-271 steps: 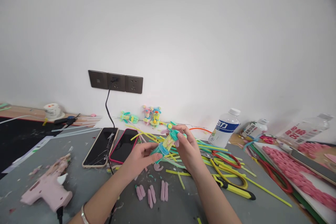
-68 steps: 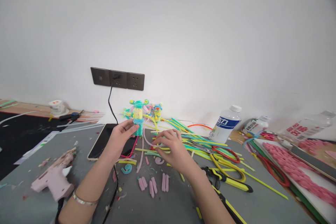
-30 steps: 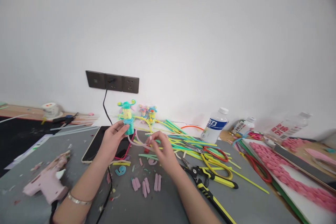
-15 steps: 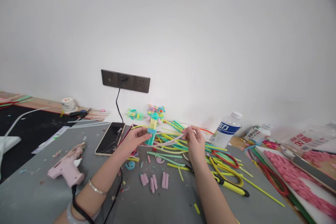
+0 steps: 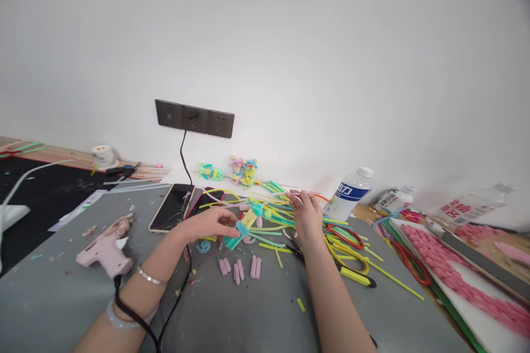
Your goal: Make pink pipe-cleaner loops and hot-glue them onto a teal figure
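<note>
My left hand [image 5: 215, 223] is closed around the lower end of a small teal and yellow pipe-cleaner figure [image 5: 249, 218], which leans to the right. Teal strands hang at its base and a teal knot tops it. My right hand [image 5: 305, 207] is over the pile of pipe cleaners [image 5: 273, 234], thumb and fingers pinched at a thin pale pipe cleaner [image 5: 271, 194]; its far end is hard to make out. Short pink folded pieces [image 5: 239, 272] lie in front of the figure, near a blue coil [image 5: 203, 246].
A pink glue gun [image 5: 105, 251] lies at left, its cord passing my left forearm. A phone [image 5: 171, 208] is behind my left hand. Finished figures [image 5: 243, 170] stand by the wall. Red-handled scissors [image 5: 345, 237], a yellow cutter [image 5: 356, 276] and a bottle [image 5: 350, 193] are at right.
The figure has tipped from upright to leaning right and come slightly forward. My right hand has risen a little, and the pale strand between the hands no longer shows in front.
</note>
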Tool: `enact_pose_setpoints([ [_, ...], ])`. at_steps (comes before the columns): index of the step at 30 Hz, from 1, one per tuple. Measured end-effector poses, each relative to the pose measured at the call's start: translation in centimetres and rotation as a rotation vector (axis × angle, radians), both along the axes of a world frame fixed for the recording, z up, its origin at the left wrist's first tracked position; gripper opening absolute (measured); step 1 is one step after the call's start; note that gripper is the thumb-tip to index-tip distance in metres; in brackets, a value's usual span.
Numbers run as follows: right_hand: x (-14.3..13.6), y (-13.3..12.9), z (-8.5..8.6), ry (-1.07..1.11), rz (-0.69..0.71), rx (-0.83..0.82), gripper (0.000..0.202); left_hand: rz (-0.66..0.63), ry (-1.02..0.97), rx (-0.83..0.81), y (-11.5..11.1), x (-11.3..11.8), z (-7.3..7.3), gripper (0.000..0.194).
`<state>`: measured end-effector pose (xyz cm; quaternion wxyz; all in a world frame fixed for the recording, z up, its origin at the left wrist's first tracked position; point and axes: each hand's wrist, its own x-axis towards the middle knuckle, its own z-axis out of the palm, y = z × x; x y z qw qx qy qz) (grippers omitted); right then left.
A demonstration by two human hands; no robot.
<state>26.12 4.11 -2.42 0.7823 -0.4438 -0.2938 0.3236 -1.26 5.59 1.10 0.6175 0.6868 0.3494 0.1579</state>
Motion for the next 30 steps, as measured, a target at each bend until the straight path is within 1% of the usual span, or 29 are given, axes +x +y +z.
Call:
enact_pose_setpoints([
  [2, 0.4, 0.0, 0.0, 0.03, 0.0, 0.013, 0.038, -0.061, 0.044, 0.032, 0.0, -0.2, 0.0, 0.028],
  [7, 0.5, -0.1, 0.3, 0.069, 0.036, 0.017, 0.037, -0.055, 0.122, 0.066, 0.0, -0.2, -0.3, 0.027],
  [11, -0.1, -0.2, 0.9, 0.05, 0.134, 0.001, 0.038, -0.001, 0.132, 0.111, 0.2, 0.0, -0.6, 0.026],
  [14, -1.0, -0.7, 1.6, 0.014, 0.247, -0.008, 0.036, 0.028, 0.082, 0.193, 0.5, 0.1, -0.3, 0.022],
  [16, -1.8, -1.2, 2.2, -0.015, 0.332, -0.005, 0.034, 0.092, 0.049, 0.255, 0.7, 0.1, 0.1, 0.025],
  [18, -2.7, -1.7, 2.7, -0.048, 0.426, -0.002, 0.032, 0.235, -0.019, 0.337, 0.7, 0.4, 0.4, 0.031],
  [20, -3.5, -2.1, 3.1, -0.084, 0.518, -0.002, 0.03, 0.35, -0.111, 0.416, 0.5, 0.8, 0.6, 0.03],
  [21, -3.9, -2.3, 3.2, -0.103, 0.557, -0.005, 0.029, 0.37, -0.146, 0.453, 0.4, 1.0, 0.6, 0.028],
  [22, -4.1, -2.5, 3.4, -0.12, 0.591, -0.005, 0.029, 0.365, -0.163, 0.483, 0.2, 1.3, 0.6, 0.027],
  [24, -4.5, -2.7, 3.6, -0.144, 0.651, 0.015, 0.028, 0.264, -0.156, 0.523, -0.1, 1.8, 0.3, 0.028],
  [26, -4.6, -2.9, 3.7, -0.159, 0.692, 0.051, 0.027, 0.194, -0.157, 0.49, -0.3, 2.1, -0.1, 0.027],
  [28, -4.6, -2.9, 3.7, -0.179, 0.701, 0.081, 0.027, 0.163, -0.161, 0.452, -0.3, 2.3, -0.4, 0.025],
  [30, -4.4, -2.8, 3.5, -0.218, 0.674, 0.089, 0.029, 0.164, -0.167, 0.442, -0.3, 2.4, -0.5, 0.024],
])
